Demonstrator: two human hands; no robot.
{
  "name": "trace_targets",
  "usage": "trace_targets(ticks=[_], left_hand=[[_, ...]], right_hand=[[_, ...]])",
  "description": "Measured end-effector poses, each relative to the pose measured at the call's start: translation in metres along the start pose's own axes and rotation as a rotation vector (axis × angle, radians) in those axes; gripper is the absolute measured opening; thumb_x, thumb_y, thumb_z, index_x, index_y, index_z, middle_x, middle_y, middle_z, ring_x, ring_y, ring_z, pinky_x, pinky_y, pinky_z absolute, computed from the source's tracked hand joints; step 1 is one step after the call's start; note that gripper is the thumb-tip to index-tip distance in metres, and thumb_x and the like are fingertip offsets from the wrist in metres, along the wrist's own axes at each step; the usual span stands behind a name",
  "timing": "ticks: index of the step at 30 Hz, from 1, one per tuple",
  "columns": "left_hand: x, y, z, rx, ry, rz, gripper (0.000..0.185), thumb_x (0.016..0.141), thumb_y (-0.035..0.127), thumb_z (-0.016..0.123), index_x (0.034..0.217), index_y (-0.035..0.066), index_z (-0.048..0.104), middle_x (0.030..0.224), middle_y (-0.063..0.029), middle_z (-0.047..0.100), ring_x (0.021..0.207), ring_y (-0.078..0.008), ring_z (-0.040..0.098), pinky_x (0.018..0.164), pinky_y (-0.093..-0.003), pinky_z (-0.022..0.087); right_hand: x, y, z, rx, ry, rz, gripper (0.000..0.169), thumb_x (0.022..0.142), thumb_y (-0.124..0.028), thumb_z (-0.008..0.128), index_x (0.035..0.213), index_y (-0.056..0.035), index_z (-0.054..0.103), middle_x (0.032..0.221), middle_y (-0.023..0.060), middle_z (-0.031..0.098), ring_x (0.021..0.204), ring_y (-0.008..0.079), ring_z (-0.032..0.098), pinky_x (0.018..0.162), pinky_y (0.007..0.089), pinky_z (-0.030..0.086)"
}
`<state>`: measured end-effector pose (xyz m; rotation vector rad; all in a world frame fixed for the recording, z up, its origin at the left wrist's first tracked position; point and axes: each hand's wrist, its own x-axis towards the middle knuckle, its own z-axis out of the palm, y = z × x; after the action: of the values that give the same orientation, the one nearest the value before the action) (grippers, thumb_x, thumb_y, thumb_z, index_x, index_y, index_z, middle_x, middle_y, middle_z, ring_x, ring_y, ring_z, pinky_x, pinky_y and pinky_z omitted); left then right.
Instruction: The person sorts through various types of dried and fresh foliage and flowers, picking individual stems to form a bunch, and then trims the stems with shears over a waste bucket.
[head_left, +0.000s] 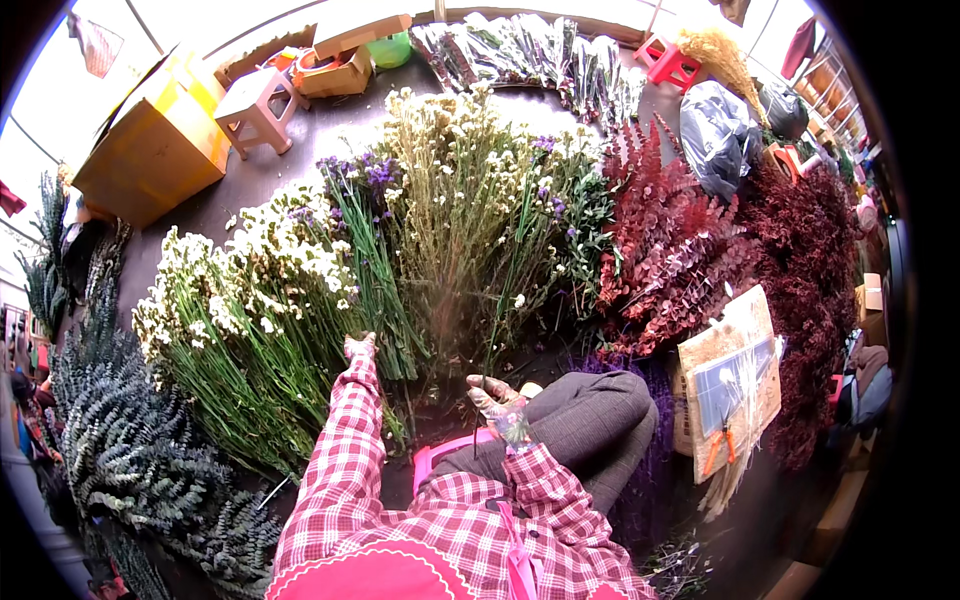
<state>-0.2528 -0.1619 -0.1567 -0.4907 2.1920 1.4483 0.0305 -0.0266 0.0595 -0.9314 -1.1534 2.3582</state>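
My left hand, gloved, reaches out to the right edge of a large bunch of white statice-like flowers. Beside it lies a bundle of green stems with purple blooms. The fingers are partly hidden among the stems, so a grip cannot be made out. Close to my bent knee, my right hand has its gloved fingers closed around a thin long green stem. That stem stands upright, its top overlapping small white and purple blooms. A tall bunch of pale cream flowers spreads out ahead.
Red eucalyptus-like foliage and dark red branches lie at right. Orange-handled snips rest on a cardboard piece with pale strands. Grey-green eucalyptus fills the left. Behind are a carton, a stool and wrapped bouquets.
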Motion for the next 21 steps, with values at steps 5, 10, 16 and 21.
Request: trace_targets(ticks=[5, 10, 16, 21], left_hand=[[0.053, -0.034, -0.008, 0.236, 0.306, 0.001, 0.077, 0.061, 0.028, 0.067, 0.12, 0.0, 0.027, 0.076, -0.0127, 0.058, 0.053, -0.0175, 0.058, 0.047, -0.028, 0.047], [-0.003, -0.009, 0.02, 0.081, 0.208, -0.032, 0.072, 0.068, 0.034, 0.06, 0.119, 0.0, 0.023, 0.075, -0.012, 0.058, 0.047, -0.017, 0.055, 0.036, -0.0295, 0.041], [-0.056, -0.02, -0.046, -1.416, -0.76, -0.109, 0.077, 0.07, 0.056, 0.034, 0.115, -0.007, 0.033, 0.116, -0.0242, 0.037, 0.07, -0.0355, 0.054, 0.056, -0.0425, 0.044], [-0.184, 0.069, -0.032, -0.588, -0.487, 0.245, 0.038, 0.072, 0.024, 0.043, 0.101, -0.001, 0.045, 0.088, -0.0135, 0.051, 0.046, -0.0185, 0.051, 0.039, -0.027, 0.042]], right_hand=[[-0.002, -0.003, 0.016, 0.095, -0.075, 0.013, 0.021, 0.073, 0.001, 0.055, 0.093, -0.001, 0.053, 0.086, 0.0033, 0.057, 0.07, 0.0042, 0.051, 0.061, 0.0124, 0.04], [-0.003, -0.006, 0.003, -0.002, 0.099, -0.106, 0.022, 0.072, 0.0, 0.056, 0.095, -0.0016, 0.053, 0.083, 0.002, 0.057, 0.064, 0.0033, 0.05, 0.057, 0.0121, 0.039], [-0.009, -0.01, 0.031, -0.053, -0.021, -0.031, 0.019, 0.074, 0.0, 0.055, 0.092, -0.004, 0.054, 0.079, -0.0018, 0.056, 0.066, 0.0026, 0.049, 0.057, 0.0116, 0.038], [-0.006, -0.009, 0.046, -0.239, -0.155, -0.127, 0.02, 0.072, 0.0, 0.057, 0.092, -0.0028, 0.056, 0.085, 0.0012, 0.056, 0.074, 0.0068, 0.052, 0.065, 0.0182, 0.042]])
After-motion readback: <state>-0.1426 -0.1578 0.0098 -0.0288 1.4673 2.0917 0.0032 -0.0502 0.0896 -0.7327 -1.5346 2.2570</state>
